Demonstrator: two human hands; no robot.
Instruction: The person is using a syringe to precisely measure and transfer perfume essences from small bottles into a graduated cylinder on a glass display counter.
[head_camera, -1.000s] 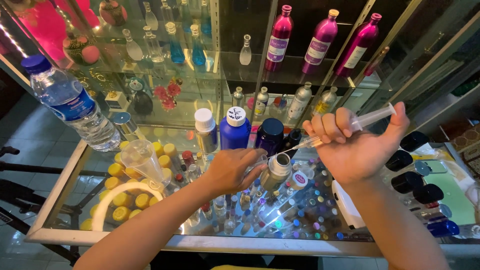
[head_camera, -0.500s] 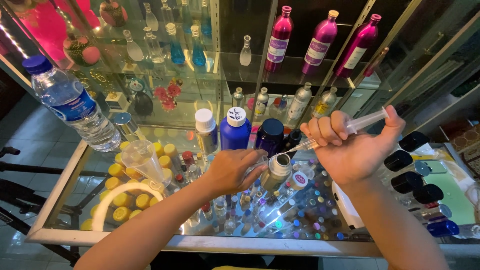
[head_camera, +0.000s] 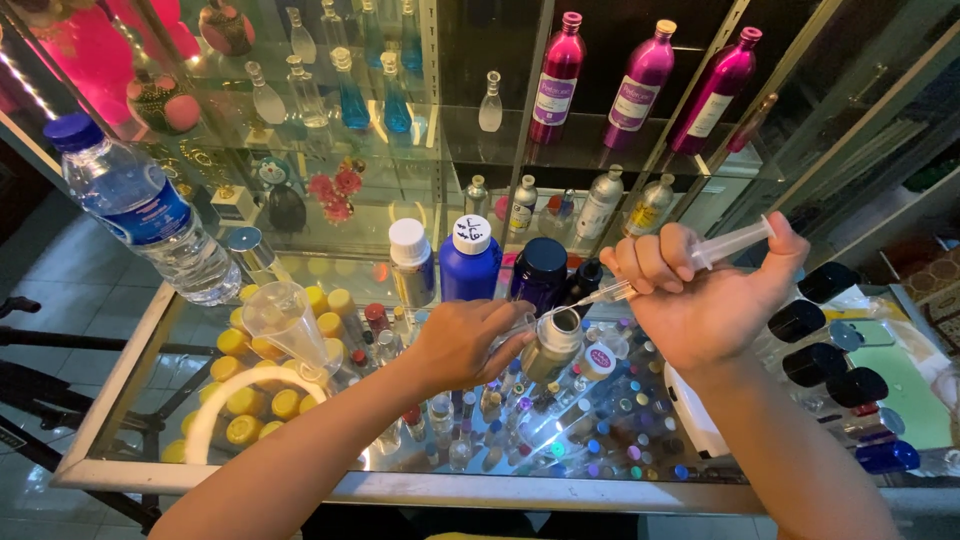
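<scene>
So the right hand (head_camera: 715, 305) is wrapped around a clear plastic syringe (head_camera: 690, 258), fingers curled over the barrel and the thumb up by the plunger end, with the needle tip angled down-left to the mouth of a small open grey-beige metal bottle (head_camera: 552, 345). The tip looks like it sits right at the opening, though I can't tell if it's actually inside. The left hand (head_camera: 468, 343) is closed loosely around that bottle from the left side, fingers touching it and holding it a bit tilted just above the glass worktop (head_camera: 150, 350).

Right behind the hands there's a blue plastic bottle with a white cap (head_camera: 470, 262), a smaller bottle with a white cap (head_camera: 411, 262) beside it on the left, and a dark navy round jar (head_camera: 540, 270) on the right. A clear plastic funnel (head_camera: 285, 320) sits left of the left hand, over a bunch of yellow caps (head_camera: 250, 400) seen through the glass. A clear water bottle with a blue cap (head_camera: 140, 210) leans far left. Up on the shelf at the back stand three magenta metal bottles (head_camera: 640, 75), and off to the right is a row of black caps (head_camera: 815, 330)
</scene>
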